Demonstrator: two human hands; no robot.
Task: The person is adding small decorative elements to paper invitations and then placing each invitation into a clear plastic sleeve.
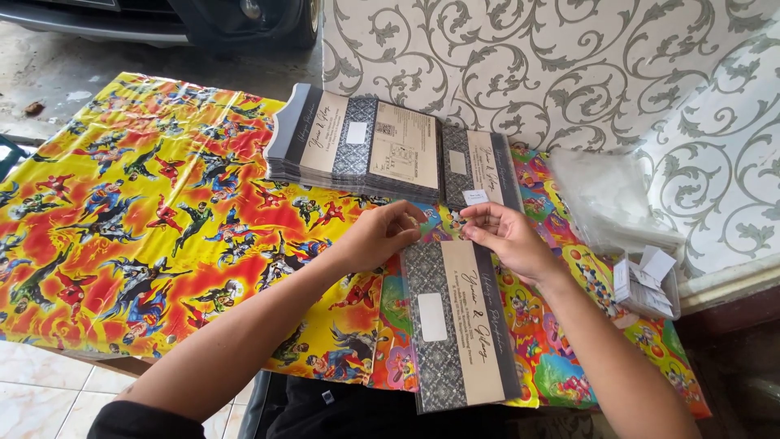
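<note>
Paper sticker (474, 197), small, white, light and limp, pinched at its edges between right hand (508, 236) and left hand (382, 232) fingertips, just above the grey-and-cream envelope (459, 321); likely creases, best held by corners.

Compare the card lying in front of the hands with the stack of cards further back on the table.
The single card lies alone, lengthwise toward the person, just below the left hand and right hand. The stack holds many cards piled and fanned, lying crosswise beyond the hands. Only the single card is within touching range. Both share the same grey patterned and beige panels with a small white label.
</note>
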